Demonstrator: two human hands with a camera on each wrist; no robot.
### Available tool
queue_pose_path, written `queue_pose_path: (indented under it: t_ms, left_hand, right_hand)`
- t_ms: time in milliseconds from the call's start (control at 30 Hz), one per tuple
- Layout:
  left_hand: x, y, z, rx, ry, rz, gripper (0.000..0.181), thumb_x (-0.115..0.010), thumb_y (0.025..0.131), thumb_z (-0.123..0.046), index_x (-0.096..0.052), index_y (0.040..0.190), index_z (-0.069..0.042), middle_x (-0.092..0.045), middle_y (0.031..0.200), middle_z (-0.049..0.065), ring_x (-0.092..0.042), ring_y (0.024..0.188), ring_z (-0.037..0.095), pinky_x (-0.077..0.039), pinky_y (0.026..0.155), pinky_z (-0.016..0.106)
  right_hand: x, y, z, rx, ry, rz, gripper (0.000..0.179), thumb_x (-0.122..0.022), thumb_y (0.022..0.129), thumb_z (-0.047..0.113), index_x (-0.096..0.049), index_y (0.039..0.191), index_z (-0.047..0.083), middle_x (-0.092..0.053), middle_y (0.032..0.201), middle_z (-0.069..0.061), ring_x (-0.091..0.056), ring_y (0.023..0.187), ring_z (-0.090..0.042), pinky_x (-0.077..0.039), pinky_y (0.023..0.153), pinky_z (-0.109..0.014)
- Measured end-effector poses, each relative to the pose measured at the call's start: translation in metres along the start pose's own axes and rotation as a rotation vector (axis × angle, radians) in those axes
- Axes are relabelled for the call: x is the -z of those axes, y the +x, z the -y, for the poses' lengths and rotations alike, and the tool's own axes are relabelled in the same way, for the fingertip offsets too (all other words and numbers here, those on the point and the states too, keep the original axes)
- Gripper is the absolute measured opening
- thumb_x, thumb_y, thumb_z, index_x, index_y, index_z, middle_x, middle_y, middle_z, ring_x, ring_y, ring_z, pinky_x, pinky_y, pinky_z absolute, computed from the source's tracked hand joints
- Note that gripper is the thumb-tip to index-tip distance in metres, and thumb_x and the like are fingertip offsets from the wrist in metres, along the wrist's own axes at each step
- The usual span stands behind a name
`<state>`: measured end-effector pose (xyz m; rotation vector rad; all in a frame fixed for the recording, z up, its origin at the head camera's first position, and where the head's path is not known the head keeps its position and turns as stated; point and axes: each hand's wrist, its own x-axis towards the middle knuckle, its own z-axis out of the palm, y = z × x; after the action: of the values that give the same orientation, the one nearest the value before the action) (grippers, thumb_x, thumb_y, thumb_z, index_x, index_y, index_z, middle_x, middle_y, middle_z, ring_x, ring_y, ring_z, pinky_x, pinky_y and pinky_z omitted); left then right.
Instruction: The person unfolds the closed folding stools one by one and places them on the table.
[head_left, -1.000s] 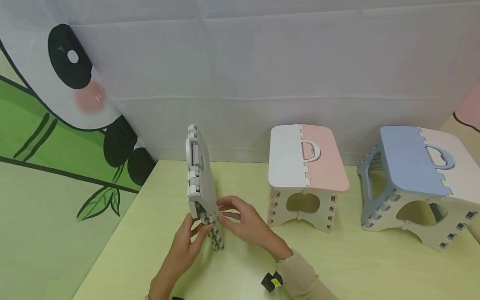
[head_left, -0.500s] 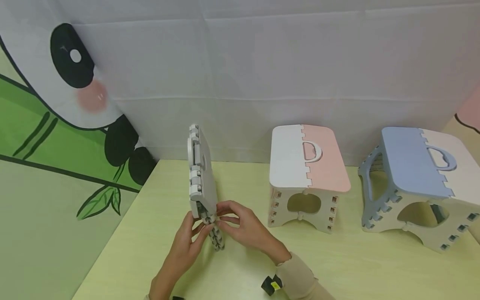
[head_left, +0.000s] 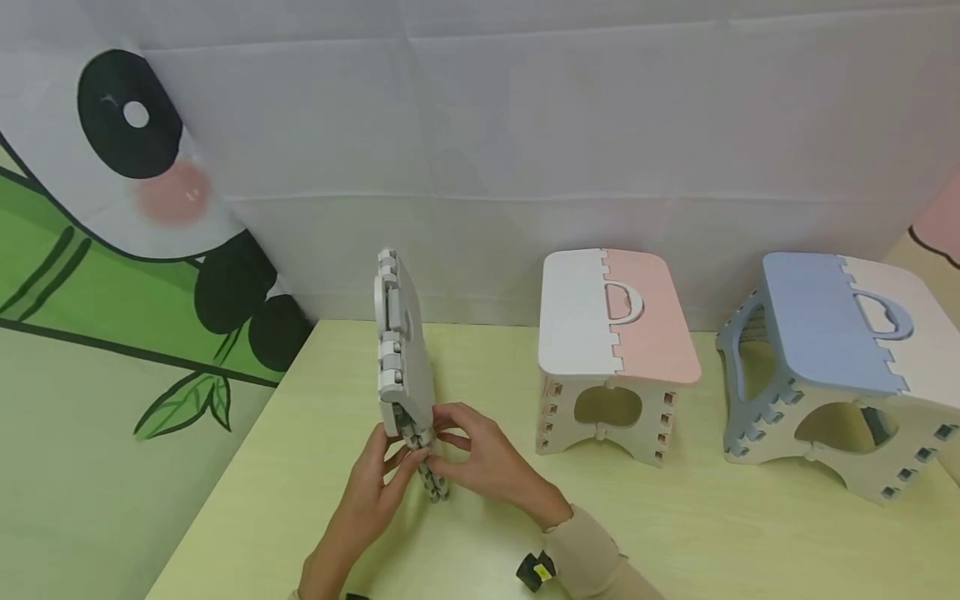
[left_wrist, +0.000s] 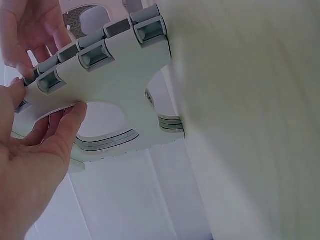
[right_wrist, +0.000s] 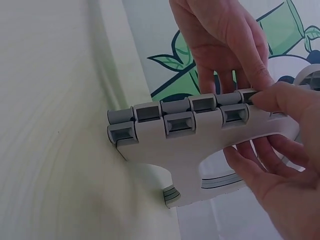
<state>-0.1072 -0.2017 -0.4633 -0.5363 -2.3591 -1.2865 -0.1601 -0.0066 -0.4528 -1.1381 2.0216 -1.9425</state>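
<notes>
A folded grey-white folding stool [head_left: 412,342] stands on edge at the left of the table, its jointed leg edges facing me. My left hand [head_left: 369,483] grips its lower part from the left, thumb on the hinge edge. From the right, my right hand [head_left: 483,458] holds the same part, its thumb beside the left thumb. In the left wrist view, the left hand's [left_wrist: 45,150] fingers reach into the leg panel's cut-out opening. The right wrist view shows the right hand's [right_wrist: 285,180] fingers in the opening on that side, with the thumb on the hinge row.
An unfolded pink-and-white stool [head_left: 645,317] stands right of the folded one. Farther right is an unfolded blue-and-white stool [head_left: 817,325]. A pale cloth [head_left: 480,167] hangs behind the table [head_left: 480,558], and a cartoon print [head_left: 135,208] covers the left side.
My right hand has closed in on the folded stool's lower edge, its thumb moving left to meet the left thumb. The left hand and the stool have stayed nearly in place.
</notes>
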Motion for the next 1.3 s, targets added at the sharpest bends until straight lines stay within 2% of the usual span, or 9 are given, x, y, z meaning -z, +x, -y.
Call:
queue_pose_path:
  t_ms: [100, 367, 667, 900, 1100, 1300]
  left_hand:
    - [0.001, 0.000, -0.001, 0.018, 0.002, 0.001, 0.054, -0.068, 0.096, 0.004, -0.045, 0.144, -0.005, -0.057, 0.139, 0.012, -0.057, 0.124, 0.009, -0.058, 0.092, 0.043]
    - [0.003, 0.001, -0.003, 0.030, 0.012, 0.003, 0.043, -0.069, 0.096, 0.003, -0.049, 0.134, -0.002, -0.059, 0.135, 0.013, -0.061, 0.120, 0.021, -0.058, 0.091, 0.042]
    - [0.007, -0.002, 0.000, 0.007, 0.022, -0.006, 0.043, -0.069, 0.094, 0.006, -0.050, 0.132, -0.001, -0.059, 0.132, 0.012, -0.059, 0.121, 0.013, -0.058, 0.090, 0.041]
    - [0.011, -0.005, 0.001, 0.026, 0.031, -0.003, 0.045, -0.068, 0.095, 0.004, -0.048, 0.135, -0.001, -0.059, 0.134, 0.014, -0.059, 0.121, 0.012, -0.057, 0.091, 0.046]
    - [0.012, -0.005, 0.001, 0.045, 0.043, 0.005, 0.043, -0.069, 0.096, 0.002, -0.048, 0.134, 0.000, -0.059, 0.135, 0.015, -0.060, 0.121, 0.022, -0.057, 0.092, 0.045]
    - [0.016, -0.006, -0.001, 0.072, 0.059, 0.009, 0.042, -0.069, 0.097, 0.000, -0.048, 0.133, -0.001, -0.058, 0.136, 0.017, -0.060, 0.121, 0.035, -0.056, 0.092, 0.046]
  right_hand:
    - [-0.002, 0.000, 0.000, 0.004, -0.014, -0.014, 0.050, -0.072, 0.091, -0.005, -0.055, 0.138, 0.002, -0.059, 0.129, -0.014, -0.059, 0.123, -0.027, -0.050, 0.105, -0.035]
    - [-0.004, 0.001, 0.002, -0.058, -0.006, -0.033, 0.051, -0.072, 0.088, -0.009, -0.056, 0.134, 0.005, -0.059, 0.126, -0.006, -0.059, 0.121, -0.021, -0.051, 0.104, -0.038]
    - [-0.005, 0.002, 0.006, -0.068, -0.024, -0.036, 0.048, -0.071, 0.087, -0.007, -0.058, 0.131, 0.008, -0.059, 0.123, -0.001, -0.059, 0.119, -0.019, -0.051, 0.105, -0.038]
    - [-0.005, 0.002, 0.008, -0.072, -0.045, -0.047, 0.049, -0.072, 0.086, -0.007, -0.058, 0.131, 0.007, -0.060, 0.122, -0.002, -0.060, 0.118, -0.019, -0.051, 0.104, -0.033]
    - [-0.005, 0.002, 0.007, -0.069, -0.050, -0.068, 0.051, -0.073, 0.084, -0.009, -0.058, 0.130, 0.006, -0.060, 0.121, -0.002, -0.060, 0.117, -0.019, -0.051, 0.102, -0.028]
    - [-0.005, 0.002, 0.008, -0.057, -0.052, -0.071, 0.050, -0.072, 0.083, -0.010, -0.058, 0.129, 0.004, -0.060, 0.121, -0.003, -0.060, 0.116, -0.019, -0.051, 0.101, -0.027]
